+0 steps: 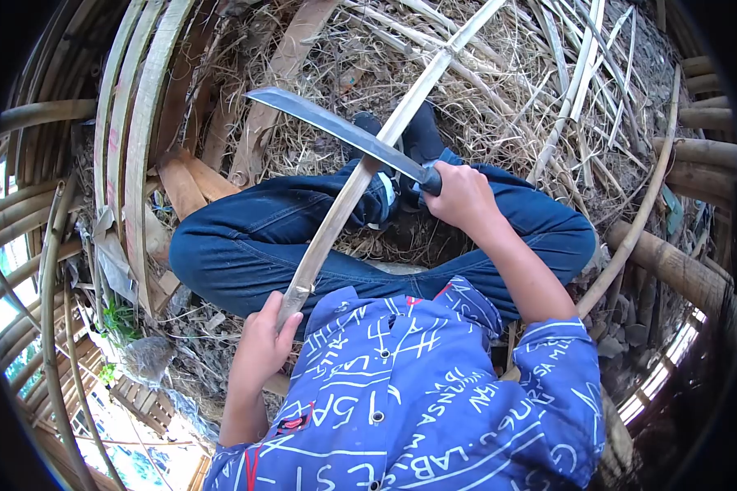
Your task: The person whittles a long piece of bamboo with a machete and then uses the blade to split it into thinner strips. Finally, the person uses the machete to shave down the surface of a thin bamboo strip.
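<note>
A long split bamboo strip (340, 196) slants from my lap up toward the top of the view. Its near end sits in my left hand (266, 337), which is closed with the thumb along one side. My right hand (462, 196) is wrapped round the dark handle of a machete (329, 123). The long blade points to the upper left and crosses over the strip above my ankles, overlapping it there. My crossed legs in blue jeans (254, 237) lie under the strip.
Curved bamboo slats (143, 139) stand at the left. Dry shavings (499, 82) and loose strips cover the ground ahead. A thick bamboo pole (671, 266) lies at the right, near a thin bent pole (651, 196). Slatted bamboo walls (24, 213) surround the place.
</note>
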Tool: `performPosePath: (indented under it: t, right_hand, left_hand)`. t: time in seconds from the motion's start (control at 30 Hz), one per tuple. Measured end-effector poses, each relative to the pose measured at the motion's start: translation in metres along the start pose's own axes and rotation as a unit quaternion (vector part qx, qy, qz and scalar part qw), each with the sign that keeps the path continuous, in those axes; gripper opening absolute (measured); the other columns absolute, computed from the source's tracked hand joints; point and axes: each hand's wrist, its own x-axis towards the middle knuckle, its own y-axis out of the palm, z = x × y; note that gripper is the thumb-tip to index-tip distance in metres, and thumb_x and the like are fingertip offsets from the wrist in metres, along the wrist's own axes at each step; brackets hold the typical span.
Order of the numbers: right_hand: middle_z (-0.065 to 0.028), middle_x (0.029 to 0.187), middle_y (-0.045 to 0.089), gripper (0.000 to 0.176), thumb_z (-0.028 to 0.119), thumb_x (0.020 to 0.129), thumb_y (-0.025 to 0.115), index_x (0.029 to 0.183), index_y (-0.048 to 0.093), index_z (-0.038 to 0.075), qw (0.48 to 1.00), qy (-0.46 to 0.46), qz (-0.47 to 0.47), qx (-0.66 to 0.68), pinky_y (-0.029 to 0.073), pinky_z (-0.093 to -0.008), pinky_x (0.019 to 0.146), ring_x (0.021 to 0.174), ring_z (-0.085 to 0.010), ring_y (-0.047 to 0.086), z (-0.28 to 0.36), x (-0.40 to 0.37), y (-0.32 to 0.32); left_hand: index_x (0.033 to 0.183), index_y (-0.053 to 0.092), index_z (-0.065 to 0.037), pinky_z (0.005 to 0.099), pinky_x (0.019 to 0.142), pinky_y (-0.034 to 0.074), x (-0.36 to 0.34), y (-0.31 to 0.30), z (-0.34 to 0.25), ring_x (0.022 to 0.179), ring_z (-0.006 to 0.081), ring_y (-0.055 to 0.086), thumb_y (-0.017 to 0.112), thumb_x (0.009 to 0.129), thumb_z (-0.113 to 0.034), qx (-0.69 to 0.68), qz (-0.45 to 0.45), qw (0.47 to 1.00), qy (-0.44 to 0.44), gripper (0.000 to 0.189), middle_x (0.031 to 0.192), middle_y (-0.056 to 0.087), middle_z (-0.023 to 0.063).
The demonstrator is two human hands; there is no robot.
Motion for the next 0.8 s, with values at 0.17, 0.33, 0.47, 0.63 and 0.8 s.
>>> performPosePath:
  t: [0.17,0.33,0.47,0.63,0.8]
  right_hand:
    - [-0.0206,0.080,0.068,0.023,0.026,0.075,0.068,0.085,0.065,0.005,0.999,0.038,-0.012,-0.035,0.054,-0.0486,0.073,0.077,-0.0394,0.067,-0.016,0.013,-0.001]
    - [-0.0199,0.081,0.069,0.024,0.027,0.075,0.069,0.086,0.066,0.006,0.995,0.060,-0.012,-0.078,0.054,-0.0476,0.075,0.081,-0.0377,0.068,-0.039,0.027,-0.007]
    - [-0.0189,0.082,0.069,0.025,0.027,0.074,0.069,0.088,0.065,0.006,0.993,0.051,-0.030,-0.098,0.055,-0.0469,0.075,0.081,-0.0374,0.068,-0.042,0.031,-0.008]
    - [-0.0205,0.086,0.069,0.026,0.024,0.075,0.067,0.091,0.067,0.005,0.988,0.100,-0.049,-0.104,0.054,-0.0467,0.080,0.085,-0.0371,0.068,-0.070,0.058,-0.011]
    - [-0.0203,0.093,0.070,0.028,0.023,0.072,0.070,0.093,0.068,0.003,0.980,0.102,-0.041,-0.166,0.054,-0.0451,0.083,0.091,-0.0359,0.068,-0.076,0.069,-0.037]
  left_hand:
    - [0.097,0.052,0.000,0.0329,0.052,0.040,-0.007,0.003,0.003,0.053,0.0181,0.051,0.061,0.091,-0.011,-0.002,0.007,1.000,0.000,0.016,0.065,0.055,0.0143]
    - [0.094,0.048,-0.001,0.0445,0.054,0.044,-0.012,0.009,0.006,0.068,0.0449,0.062,0.063,0.090,-0.015,-0.014,0.010,1.000,-0.018,0.020,0.066,0.059,0.0235]
    - [0.093,0.048,-0.001,0.0445,0.055,0.045,-0.012,0.005,-0.002,0.069,0.0454,0.061,0.064,0.090,-0.015,-0.013,0.003,1.000,-0.010,0.021,0.068,0.060,0.0236]
    - [0.095,0.050,0.000,0.0409,0.055,0.045,-0.028,0.001,0.019,0.066,0.0415,0.062,0.063,0.090,-0.014,-0.020,0.013,1.000,-0.009,0.020,0.069,0.059,0.0226]
    - [0.098,0.052,-0.001,0.0376,0.055,0.044,-0.031,0.004,0.028,0.060,0.0314,0.062,0.063,0.090,-0.014,-0.046,0.015,0.999,-0.010,0.019,0.068,0.059,0.0194]
